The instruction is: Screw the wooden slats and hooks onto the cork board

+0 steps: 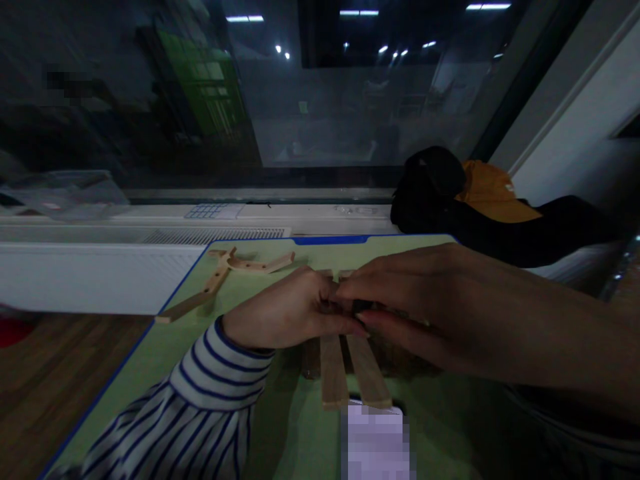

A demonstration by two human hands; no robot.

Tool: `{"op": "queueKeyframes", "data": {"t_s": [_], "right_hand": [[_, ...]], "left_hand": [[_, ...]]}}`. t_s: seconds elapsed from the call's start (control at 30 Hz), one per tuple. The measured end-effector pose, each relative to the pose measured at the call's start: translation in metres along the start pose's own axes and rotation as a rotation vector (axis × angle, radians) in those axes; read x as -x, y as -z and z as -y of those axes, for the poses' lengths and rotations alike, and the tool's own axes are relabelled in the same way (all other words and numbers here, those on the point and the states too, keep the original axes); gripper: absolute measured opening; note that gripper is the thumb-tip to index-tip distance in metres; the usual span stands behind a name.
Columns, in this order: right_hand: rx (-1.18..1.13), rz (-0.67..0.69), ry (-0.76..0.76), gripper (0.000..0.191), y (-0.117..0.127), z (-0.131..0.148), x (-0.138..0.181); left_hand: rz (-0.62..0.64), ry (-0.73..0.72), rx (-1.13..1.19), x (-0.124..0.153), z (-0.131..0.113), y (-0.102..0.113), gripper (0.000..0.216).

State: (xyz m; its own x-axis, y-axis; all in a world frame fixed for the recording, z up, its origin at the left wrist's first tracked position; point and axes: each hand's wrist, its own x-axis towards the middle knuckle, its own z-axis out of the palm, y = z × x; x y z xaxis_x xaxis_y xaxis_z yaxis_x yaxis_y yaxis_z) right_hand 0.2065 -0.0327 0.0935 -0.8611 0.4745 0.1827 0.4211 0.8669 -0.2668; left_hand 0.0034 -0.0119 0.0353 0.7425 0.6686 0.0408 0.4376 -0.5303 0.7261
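Observation:
Two pale wooden slats (334,380) lie side by side in front of me, with a narrow gap between them. My left hand (300,307) is closed around their middle, its thumb across the top. From the right, my right hand (425,303) meets it with thumb and fingers pinched together. A small dark piece (363,306) shows between the right fingertips, but its kind is hard to make out. Fingers cover the middle of the slats, and their far ends show just beyond the hands. Something brownish and shiny, partly hidden, sits beneath them.
A jointed wooden piece with angled arms (216,279) lies at the left of the green table (295,427). A phone (377,440) with a lit screen is at the near edge. Black and orange caps (495,190) rest by the window, and a clear container (70,193) stands on the left sill.

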Motion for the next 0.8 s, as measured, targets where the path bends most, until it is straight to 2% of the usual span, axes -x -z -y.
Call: {"op": "queueKeyframes", "data": {"t_s": [0.23,0.37,0.47,0.57,0.67,0.73,0.8], "right_hand": [[-0.034,0.003,0.01,0.01,-0.002,-0.003,0.002],[-0.018,-0.006,-0.007,0.019,-0.001,-0.004,0.001],[-0.013,-0.008,-0.038,0.019,0.0,-0.004,0.0],[-0.008,0.006,-0.048,0.018,0.002,-0.005,0.0],[0.016,0.014,-0.04,0.017,0.002,-0.005,0.0],[0.034,0.011,-0.048,0.016,0.001,-0.005,0.0],[0.047,-0.001,-0.047,0.015,-0.001,-0.005,-0.001]], "left_hand": [[0.083,0.009,0.058,0.001,0.0,0.002,0.023],[0.077,-0.014,0.048,-0.001,0.002,-0.001,0.021],[0.045,-0.01,-0.051,0.002,-0.002,0.001,0.02],[0.011,0.023,-0.22,0.012,-0.016,0.008,0.018],[0.089,-0.001,-0.256,0.027,-0.038,0.01,0.013],[0.12,0.036,-0.353,0.033,-0.051,0.002,0.016],[0.105,-0.007,-0.465,0.037,-0.058,-0.014,0.016]]}}
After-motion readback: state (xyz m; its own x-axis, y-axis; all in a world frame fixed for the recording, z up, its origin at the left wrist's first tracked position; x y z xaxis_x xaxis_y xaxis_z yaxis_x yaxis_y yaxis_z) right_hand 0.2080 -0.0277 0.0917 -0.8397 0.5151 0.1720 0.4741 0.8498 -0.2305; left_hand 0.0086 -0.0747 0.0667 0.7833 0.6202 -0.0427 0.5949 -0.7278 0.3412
